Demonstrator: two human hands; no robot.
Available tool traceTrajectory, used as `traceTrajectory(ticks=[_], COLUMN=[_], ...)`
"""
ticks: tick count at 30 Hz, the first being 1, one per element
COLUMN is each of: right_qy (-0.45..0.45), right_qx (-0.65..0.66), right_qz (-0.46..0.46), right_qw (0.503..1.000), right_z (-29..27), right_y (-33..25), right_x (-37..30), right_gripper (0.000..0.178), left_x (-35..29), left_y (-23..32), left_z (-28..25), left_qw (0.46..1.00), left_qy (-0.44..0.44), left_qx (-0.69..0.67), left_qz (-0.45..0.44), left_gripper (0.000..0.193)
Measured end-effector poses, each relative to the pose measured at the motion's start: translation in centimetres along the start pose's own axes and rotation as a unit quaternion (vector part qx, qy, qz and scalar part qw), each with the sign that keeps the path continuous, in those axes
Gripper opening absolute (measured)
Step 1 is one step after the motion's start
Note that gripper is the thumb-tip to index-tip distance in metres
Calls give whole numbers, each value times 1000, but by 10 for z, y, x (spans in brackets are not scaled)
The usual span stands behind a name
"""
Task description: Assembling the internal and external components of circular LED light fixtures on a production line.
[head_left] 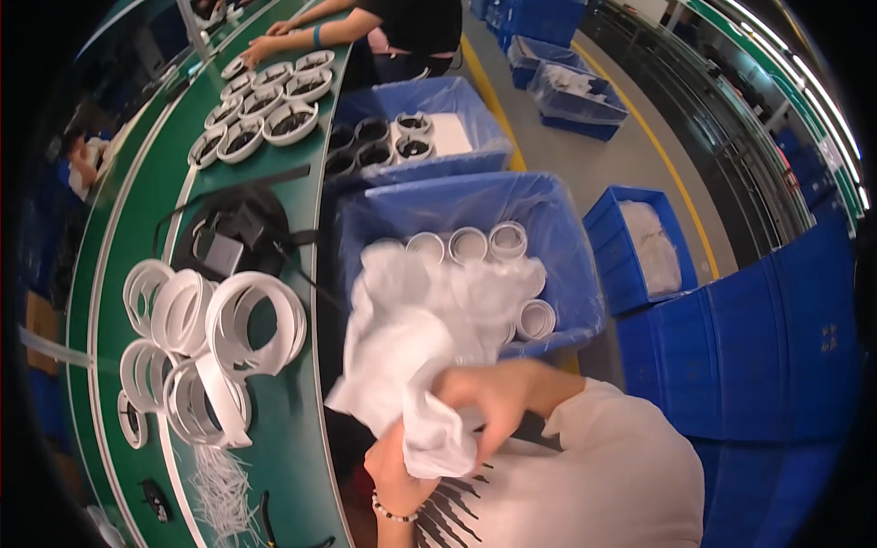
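Observation:
In front of my body both hands grip a crumpled soft white sheet (pixel 393 352), thin and cloth-like. My left hand (pixel 395 475), with a beaded bracelet at the wrist, is closed round its lower bunched end. My right hand (pixel 502 397) has its fingers curled on the same bunch from the right, slightly blurred. Whether anything is wrapped inside cannot be seen. More white sheeting reaches over the lined blue bin (pixel 571 228) just beyond. Several round white ring parts (pixel 469 245) show in that bin, partly covered by the sheeting.
On the green bench (pixel 283 493) at left stand stacked white rings (pixel 256 320), a black bag (pixel 233 233), white strips (pixel 222 489) and white-rimmed round parts (pixel 290 123). A co-worker's hands (pixel 260 47) work at the far end. Blue crates (pixel 722 356) line the right.

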State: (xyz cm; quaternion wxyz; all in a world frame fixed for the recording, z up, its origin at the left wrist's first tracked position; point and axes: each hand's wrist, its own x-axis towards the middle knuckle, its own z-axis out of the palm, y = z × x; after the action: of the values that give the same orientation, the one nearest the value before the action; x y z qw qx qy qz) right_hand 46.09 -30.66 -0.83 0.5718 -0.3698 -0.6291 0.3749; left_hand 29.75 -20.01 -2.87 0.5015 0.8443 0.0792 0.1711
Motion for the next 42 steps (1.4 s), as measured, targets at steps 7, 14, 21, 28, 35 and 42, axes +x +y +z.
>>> traceTrajectory(ticks=[7, 14, 21, 28, 35, 42], right_qy=[-130, 268, 23, 315, 283, 316], right_qx=[-23, 429, -331, 138, -137, -88], right_qz=[184, -47, -61, -216, -259, -169], right_qw=[974, 862, 941, 914, 913, 929], right_z=[-9, 31, 47, 21, 78, 68], right_y=[53, 44, 29, 35, 43, 71], right_x=[-43, -10, 49, 53, 110, 158], right_gripper=[102, 52, 42, 25, 42, 41], left_x=[21, 24, 17, 2, -15, -33], left_y=[6, 1, -46, -12, -17, 11], left_z=[-11, -25, -15, -59, -58, -114], left_qw=[981, 983, 979, 908, 951, 965], left_qy=[48, 44, 32, 176, 103, 87], left_qx=[-11, 2, -198, -380, -292, 147], left_qz=[189, 180, -32, 3, -19, 202], left_gripper=[33, 29, 20, 94, 80, 46])
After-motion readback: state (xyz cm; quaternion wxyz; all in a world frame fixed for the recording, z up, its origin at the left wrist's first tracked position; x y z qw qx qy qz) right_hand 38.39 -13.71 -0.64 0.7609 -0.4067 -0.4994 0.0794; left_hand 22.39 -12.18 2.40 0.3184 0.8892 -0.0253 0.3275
